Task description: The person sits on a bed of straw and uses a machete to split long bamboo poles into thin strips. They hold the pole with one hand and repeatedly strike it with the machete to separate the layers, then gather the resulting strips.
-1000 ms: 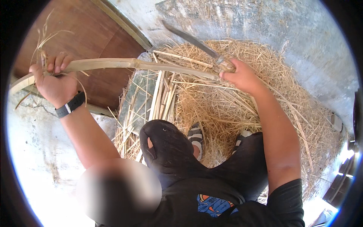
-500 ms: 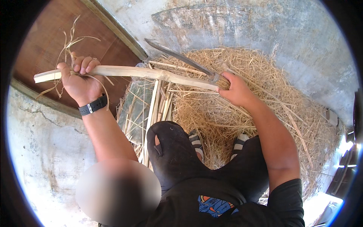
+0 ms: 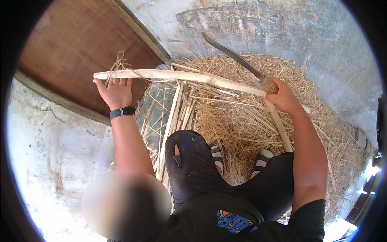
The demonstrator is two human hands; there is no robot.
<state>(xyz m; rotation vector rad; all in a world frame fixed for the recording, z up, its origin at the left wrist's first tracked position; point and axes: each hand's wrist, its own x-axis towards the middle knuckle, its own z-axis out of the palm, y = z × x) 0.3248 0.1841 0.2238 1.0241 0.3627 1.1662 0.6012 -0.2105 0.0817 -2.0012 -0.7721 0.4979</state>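
A long pale split-bamboo strip (image 3: 173, 75) stretches across in front of me, slightly bowed. Its left end lies across the outstretched fingers of my left hand (image 3: 116, 93), whose palm faces up and is open. Dry fibres (image 3: 119, 62) hang in a tangle at that end. My right hand (image 3: 283, 97) is closed around the wooden handle of a machete (image 3: 238, 58), its dark blade pointing up and left. The strip's right end meets the right hand by the handle; whether the fingers grip it too is hidden. Another bamboo piece (image 3: 279, 125) runs down from below that hand.
Several cut strips (image 3: 171, 121) lean beside my left knee, near a grey-green slab or sheet (image 3: 153, 115). Straw (image 3: 225, 117) covers the floor around my sandals. A stained wall (image 3: 266, 28) curves behind, and a brown wooden panel (image 3: 80, 44) stands at the left.
Both hands have moved right with the strip and machete. My left fingers have uncurled from the strip and now lie straight beneath its end. The lower bamboo piece shows more fully below the right hand.
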